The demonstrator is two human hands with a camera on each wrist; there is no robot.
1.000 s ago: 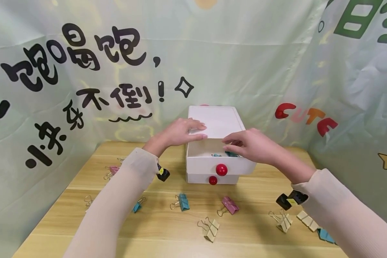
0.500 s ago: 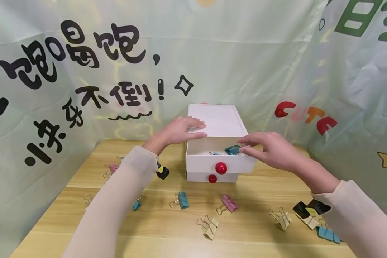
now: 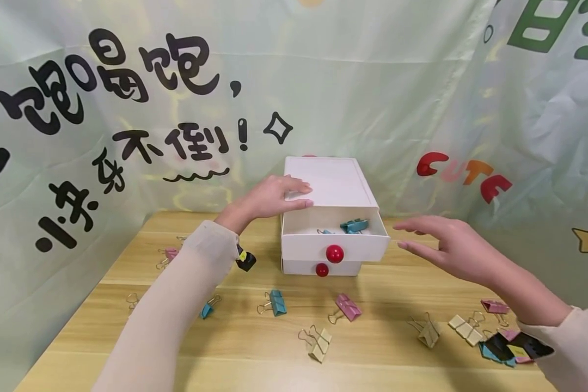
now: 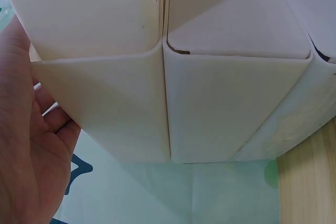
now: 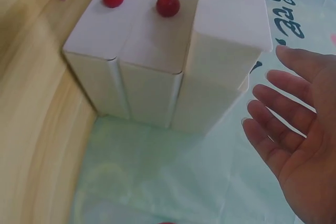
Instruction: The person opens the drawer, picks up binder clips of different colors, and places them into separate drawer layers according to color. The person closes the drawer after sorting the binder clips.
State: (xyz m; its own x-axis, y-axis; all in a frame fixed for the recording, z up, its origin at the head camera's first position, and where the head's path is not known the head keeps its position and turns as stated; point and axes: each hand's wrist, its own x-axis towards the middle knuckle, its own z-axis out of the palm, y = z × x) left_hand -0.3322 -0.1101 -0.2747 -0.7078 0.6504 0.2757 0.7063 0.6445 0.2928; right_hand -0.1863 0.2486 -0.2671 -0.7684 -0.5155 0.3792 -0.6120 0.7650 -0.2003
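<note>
A small white chest of drawers (image 3: pixel 328 182) with red knobs stands at the back of the table, its top drawer (image 3: pixel 304 244) pulled out. Inside that drawer lie a teal binder clip (image 3: pixel 355 225) and another, smaller-looking blue piece near it. My left hand (image 3: pixel 274 196) rests on the chest's top at the left edge, fingers extended and thumb near the front edge. In the left wrist view that hand (image 4: pixel 37 129) lies along the chest's side and upper edge. To the right of the drawer my right hand (image 3: pixel 446 245) hovers with fingers loosely extended, apart from the chest and holding nothing.
On the wooden table (image 3: pixel 255 359) lie scattered binder clips: a blue clip (image 3: pixel 277 302), a pink clip (image 3: pixel 348 307), a cream clip (image 3: pixel 319 345) and several more at the right, partly behind my right wrist. A printed cloth (image 3: pixel 372 98) hangs behind and beside the table.
My right hand has drawn back from over the open drawer to the right, leaving the teal binder clip in plain view there. My left hand has stayed on the chest.
</note>
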